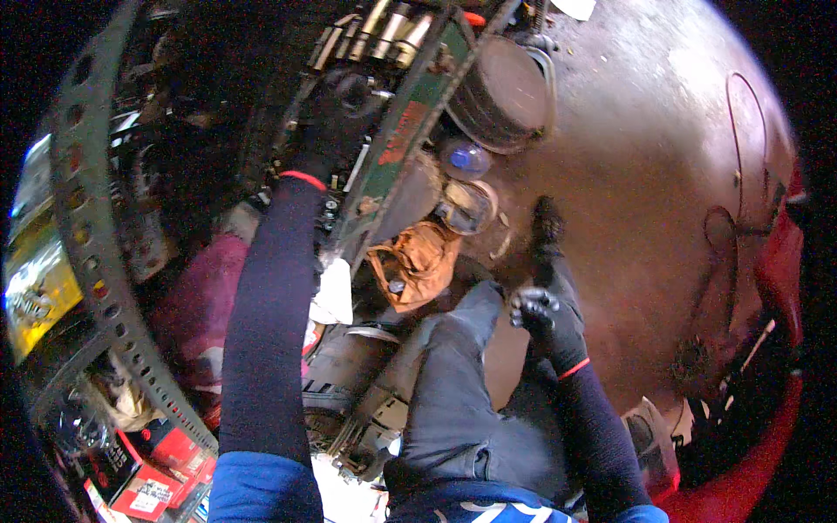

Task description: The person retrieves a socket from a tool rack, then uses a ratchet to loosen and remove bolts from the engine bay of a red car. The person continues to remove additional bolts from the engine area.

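My left hand (336,118), in a dark glove, reaches up into a long metal tray (389,153) at the shelf's edge, among sockets and small tools, just below a row of metal cylinders (392,33). Its fingers blend into the dark and I cannot make out their grip. My right hand (545,318), also gloved, hangs in front of my right leg with its fingers curled; whether they hold anything is too small to tell. An orange cloth bag (418,266) lies between my two arms.
A perforated rack (113,314) with boxes (157,471) runs down the left. A round drum (497,91), a blue-capped bottle (466,159) and a round container (466,209) stand on the floor (628,244). A cable (737,131) and a red object (776,270) are at the right.
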Demonstrator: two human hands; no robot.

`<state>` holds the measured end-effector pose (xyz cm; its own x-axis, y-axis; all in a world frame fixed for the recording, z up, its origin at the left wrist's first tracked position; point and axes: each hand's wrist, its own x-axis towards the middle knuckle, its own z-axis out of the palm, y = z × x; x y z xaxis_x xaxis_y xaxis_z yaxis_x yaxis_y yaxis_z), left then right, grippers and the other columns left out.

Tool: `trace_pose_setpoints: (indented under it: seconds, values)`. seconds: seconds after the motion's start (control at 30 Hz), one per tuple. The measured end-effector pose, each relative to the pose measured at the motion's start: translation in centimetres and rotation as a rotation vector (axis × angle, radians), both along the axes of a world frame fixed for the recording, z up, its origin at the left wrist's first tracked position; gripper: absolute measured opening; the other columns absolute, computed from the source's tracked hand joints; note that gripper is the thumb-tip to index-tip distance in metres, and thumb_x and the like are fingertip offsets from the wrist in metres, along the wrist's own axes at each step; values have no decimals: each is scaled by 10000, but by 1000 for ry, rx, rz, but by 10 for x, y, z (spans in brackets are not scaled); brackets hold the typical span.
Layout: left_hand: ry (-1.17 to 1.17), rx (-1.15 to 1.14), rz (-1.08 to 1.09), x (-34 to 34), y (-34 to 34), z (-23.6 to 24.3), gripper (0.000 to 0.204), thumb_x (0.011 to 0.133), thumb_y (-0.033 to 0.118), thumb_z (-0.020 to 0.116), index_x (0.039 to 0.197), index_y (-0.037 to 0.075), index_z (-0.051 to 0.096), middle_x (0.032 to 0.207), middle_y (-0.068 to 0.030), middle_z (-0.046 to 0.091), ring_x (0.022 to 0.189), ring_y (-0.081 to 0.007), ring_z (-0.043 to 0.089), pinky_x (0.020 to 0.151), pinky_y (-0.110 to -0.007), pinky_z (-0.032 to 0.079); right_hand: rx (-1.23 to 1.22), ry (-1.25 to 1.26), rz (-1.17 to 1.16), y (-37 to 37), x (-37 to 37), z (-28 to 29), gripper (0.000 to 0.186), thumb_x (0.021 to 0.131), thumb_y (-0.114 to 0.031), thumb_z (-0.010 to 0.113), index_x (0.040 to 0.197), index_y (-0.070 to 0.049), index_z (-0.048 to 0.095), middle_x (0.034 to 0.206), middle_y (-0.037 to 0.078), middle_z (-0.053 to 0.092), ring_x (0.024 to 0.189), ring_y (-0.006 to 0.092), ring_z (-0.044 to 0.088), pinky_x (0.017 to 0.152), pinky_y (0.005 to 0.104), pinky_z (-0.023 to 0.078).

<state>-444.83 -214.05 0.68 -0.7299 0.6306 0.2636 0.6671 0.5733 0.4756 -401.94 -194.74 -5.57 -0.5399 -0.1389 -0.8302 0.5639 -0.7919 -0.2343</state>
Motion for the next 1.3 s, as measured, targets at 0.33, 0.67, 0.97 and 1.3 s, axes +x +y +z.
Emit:
trace_pose_setpoints:
  seconds: [0.33, 0.67, 0.97, 1.3]
  values:
    - [-745, 488, 71, 139, 13, 42, 196, 950, 284, 542, 858, 121, 600, 809, -16, 628, 745, -139, 620, 699, -277, 516, 146, 230, -107, 40, -74, 59, 235, 951, -133, 650, 1149, -15, 600, 993, 70, 679, 901, 156, 658, 815, 305, 542]
    - [-1945, 817, 437, 248, 67, 20, 224, 1047, 217, 500, 1143, 65, 633, 831, 17, 620, 632, -46, 543, 535, -185, 433, 693, 269, 102, 53, -90, 99, 158, 860, -20, 694, 1018, -26, 702, 989, 81, 712, 886, 176, 675, 812, 314, 541]
    - [-1632, 465, 257, 239, 76, 50, 170, 1034, 145, 509, 1145, 72, 616, 917, 40, 590, 761, -8, 507, 647, -176, 423, 1040, 716, 520, 69, -112, 117, 183, 800, -14, 703, 983, -24, 705, 896, 133, 699, 774, 286, 677, 724, 360, 534]
    - [-1323, 428, 250, 238, 79, 55, 150, 1023, 107, 477, 1127, 34, 556, 994, -22, 550, 910, -75, 519, 826, -256, 472, 744, 529, 375, 54, -107, 109, 155, 860, -99, 736, 991, -19, 721, 895, 118, 717, 760, 204, 677, 711, 324, 534]
